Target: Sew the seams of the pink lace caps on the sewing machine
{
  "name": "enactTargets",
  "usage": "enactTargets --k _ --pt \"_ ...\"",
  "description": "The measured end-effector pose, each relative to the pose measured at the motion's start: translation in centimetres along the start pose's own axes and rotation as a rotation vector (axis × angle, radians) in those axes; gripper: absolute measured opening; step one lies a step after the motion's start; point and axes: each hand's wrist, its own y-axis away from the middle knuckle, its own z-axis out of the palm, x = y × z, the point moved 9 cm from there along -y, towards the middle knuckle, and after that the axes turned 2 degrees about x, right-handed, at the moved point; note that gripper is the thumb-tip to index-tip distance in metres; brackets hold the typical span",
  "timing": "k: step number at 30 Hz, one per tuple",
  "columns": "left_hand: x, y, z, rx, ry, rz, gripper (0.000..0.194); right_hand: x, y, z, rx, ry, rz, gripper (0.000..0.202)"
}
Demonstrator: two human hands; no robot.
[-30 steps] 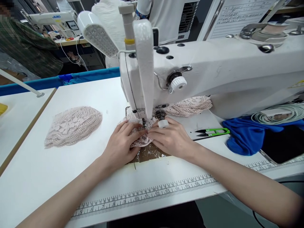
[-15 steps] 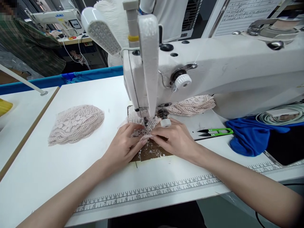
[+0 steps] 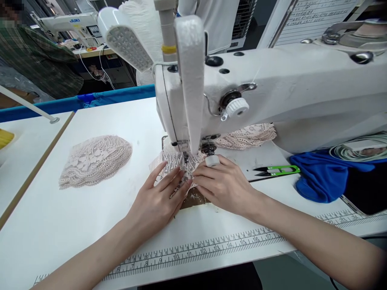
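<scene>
lace (image 3: 173, 161) lies at one o'clock from the left grip (image 3: 157, 201), spread upon it, and ten o'clock from the right grip (image 3: 226, 185), fingers bunched; whether pinching, cannot tell. "juki" marks a machine (image 3: 68, 25) towards ten; the ruler (image 3: 190, 253) at six is numbered.
</scene>
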Motion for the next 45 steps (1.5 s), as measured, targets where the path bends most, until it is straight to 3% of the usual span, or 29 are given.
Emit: enactTargets --k 18,26,37,45 --pt "-2.4 -0.6 0.9 0.016 0.045 -0.041 0.036 1.1 -0.4 0.8 0.016 0.087 -0.007 0.023" --pt "-3.4 -1.1 1.6 0.013 -0.005 -0.048 0.030 1.6 -1.0 1.0 0.026 0.175 -0.004 0.024" --pt "-1.4 -0.2 0.0 0.028 0.002 -0.017 0.031 0.1 0.1 0.8 0.026 0.143 -0.078 0.019" --pt "-1.8 -0.5 0.2 0.004 0.033 -0.037 0.030 0.5 0.1 1.1 -0.008 0.134 -0.046 0.020"
